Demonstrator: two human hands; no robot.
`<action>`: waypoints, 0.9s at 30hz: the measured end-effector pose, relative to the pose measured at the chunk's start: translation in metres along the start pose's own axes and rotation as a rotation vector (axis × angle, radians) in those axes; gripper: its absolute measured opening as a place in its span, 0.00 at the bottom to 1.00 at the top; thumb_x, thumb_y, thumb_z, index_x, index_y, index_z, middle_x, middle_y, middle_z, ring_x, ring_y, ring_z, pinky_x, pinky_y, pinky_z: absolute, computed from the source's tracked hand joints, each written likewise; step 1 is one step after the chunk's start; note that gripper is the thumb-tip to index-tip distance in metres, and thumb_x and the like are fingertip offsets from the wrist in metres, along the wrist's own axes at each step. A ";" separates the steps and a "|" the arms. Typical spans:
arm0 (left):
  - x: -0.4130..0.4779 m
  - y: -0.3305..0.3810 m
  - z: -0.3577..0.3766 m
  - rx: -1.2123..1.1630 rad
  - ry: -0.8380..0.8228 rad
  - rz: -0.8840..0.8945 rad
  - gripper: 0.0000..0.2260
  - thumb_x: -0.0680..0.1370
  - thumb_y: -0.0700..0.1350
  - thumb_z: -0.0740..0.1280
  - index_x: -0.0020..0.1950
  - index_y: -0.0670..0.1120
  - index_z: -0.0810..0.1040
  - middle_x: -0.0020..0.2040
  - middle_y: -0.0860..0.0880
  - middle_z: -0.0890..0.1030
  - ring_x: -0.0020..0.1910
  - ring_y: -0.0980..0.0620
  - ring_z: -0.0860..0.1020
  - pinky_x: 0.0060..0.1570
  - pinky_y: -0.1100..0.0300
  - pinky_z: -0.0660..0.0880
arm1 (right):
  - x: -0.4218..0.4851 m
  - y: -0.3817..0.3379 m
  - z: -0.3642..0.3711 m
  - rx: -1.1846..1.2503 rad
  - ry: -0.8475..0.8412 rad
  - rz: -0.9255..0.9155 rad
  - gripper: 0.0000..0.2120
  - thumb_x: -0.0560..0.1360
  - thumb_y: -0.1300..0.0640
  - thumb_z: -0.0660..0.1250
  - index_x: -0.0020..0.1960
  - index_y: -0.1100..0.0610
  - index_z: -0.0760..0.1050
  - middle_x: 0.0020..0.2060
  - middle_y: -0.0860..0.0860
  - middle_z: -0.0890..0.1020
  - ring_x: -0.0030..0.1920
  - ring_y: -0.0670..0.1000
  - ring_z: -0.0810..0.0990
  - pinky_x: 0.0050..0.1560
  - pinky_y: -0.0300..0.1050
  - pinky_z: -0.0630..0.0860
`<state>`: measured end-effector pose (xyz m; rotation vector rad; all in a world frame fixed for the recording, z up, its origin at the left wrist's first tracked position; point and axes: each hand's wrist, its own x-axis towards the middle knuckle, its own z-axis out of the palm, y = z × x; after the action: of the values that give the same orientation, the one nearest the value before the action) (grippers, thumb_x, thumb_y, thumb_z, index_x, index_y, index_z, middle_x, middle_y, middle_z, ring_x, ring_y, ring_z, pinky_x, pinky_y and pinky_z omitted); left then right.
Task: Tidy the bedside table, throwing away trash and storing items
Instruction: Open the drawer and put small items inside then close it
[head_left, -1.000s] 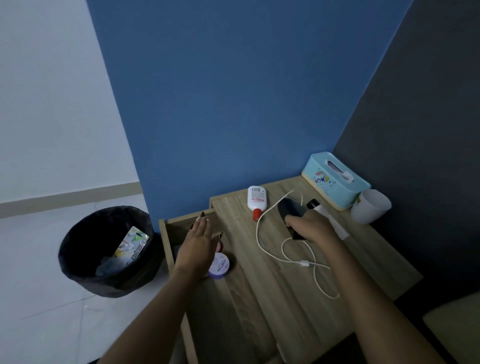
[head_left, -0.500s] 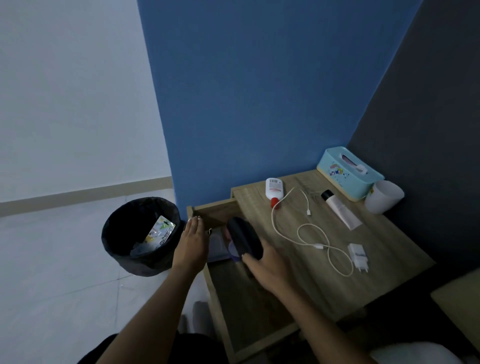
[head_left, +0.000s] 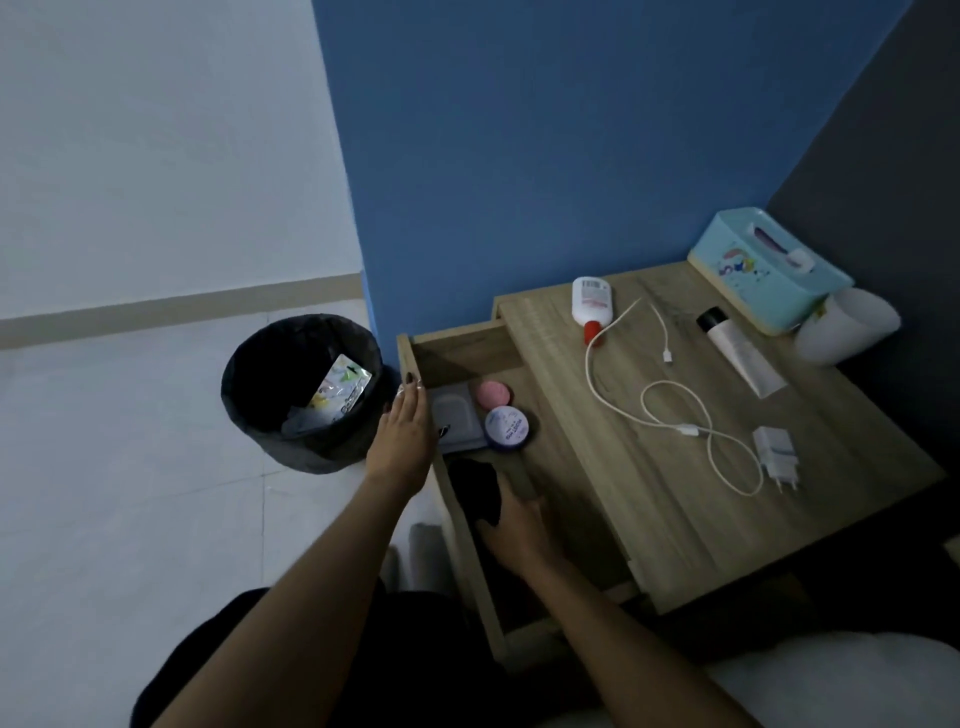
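Head view, dim light. Wood-grain tabletop (head_left: 649, 519) of the bedside table, its near corner cut off behind a pale blurred mass at lower right. Open drawer (head_left: 457, 353), same laminate, pulled out toward the camera; its front end is hidden by the forearms. Round black bin (head_left: 249, 415) with a crinkled liner stands on the tiled floor just left of the drawer and holds a glossy printed packet (head_left: 340, 392). Light-blue tissue box (head_left: 763, 280) sits at the far right edge beside a white cup (head_left: 852, 325). White charging cable (head_left: 675, 410) loops across the wood to a white plug adapter (head_left: 776, 454). White tube with black cap (head_left: 740, 356) and white bottle with red cap (head_left: 591, 304) lie flat. In the drawer: a grey pouch (head_left: 457, 421), a round labelled tin (head_left: 506, 426), a pink disc (head_left: 494, 394). Left hand (head_left: 408, 436), fingers straight, rests on the drawer's left wall, gripping nothing. Right hand (head_left: 519, 530) lies in the drawer against a dark soft object (head_left: 475, 491); whether it grips it is unclear.
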<state>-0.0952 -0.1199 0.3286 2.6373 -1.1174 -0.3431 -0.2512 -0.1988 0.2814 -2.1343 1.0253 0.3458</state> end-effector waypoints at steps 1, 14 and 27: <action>-0.001 -0.001 0.001 0.020 0.012 0.010 0.29 0.81 0.43 0.55 0.78 0.41 0.44 0.79 0.43 0.46 0.78 0.46 0.46 0.75 0.50 0.53 | 0.004 0.000 0.004 -0.014 0.009 -0.024 0.37 0.73 0.43 0.63 0.77 0.45 0.50 0.71 0.55 0.69 0.68 0.59 0.70 0.69 0.58 0.66; 0.001 -0.014 0.003 0.010 -0.018 0.041 0.29 0.81 0.43 0.55 0.78 0.42 0.43 0.79 0.44 0.45 0.78 0.47 0.44 0.75 0.49 0.52 | 0.015 0.003 0.042 -0.357 0.058 -0.123 0.30 0.82 0.55 0.53 0.78 0.50 0.40 0.70 0.65 0.62 0.69 0.65 0.64 0.66 0.57 0.67; 0.004 -0.019 0.013 -0.024 -0.025 0.033 0.40 0.77 0.53 0.65 0.78 0.43 0.42 0.79 0.44 0.46 0.78 0.47 0.44 0.75 0.48 0.53 | -0.014 -0.008 -0.043 -0.154 0.441 -0.431 0.18 0.80 0.53 0.58 0.66 0.60 0.72 0.61 0.58 0.78 0.59 0.57 0.77 0.59 0.48 0.71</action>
<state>-0.0837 -0.1115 0.3099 2.5982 -1.1557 -0.3820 -0.2573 -0.2180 0.3226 -2.5628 0.7492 -0.2746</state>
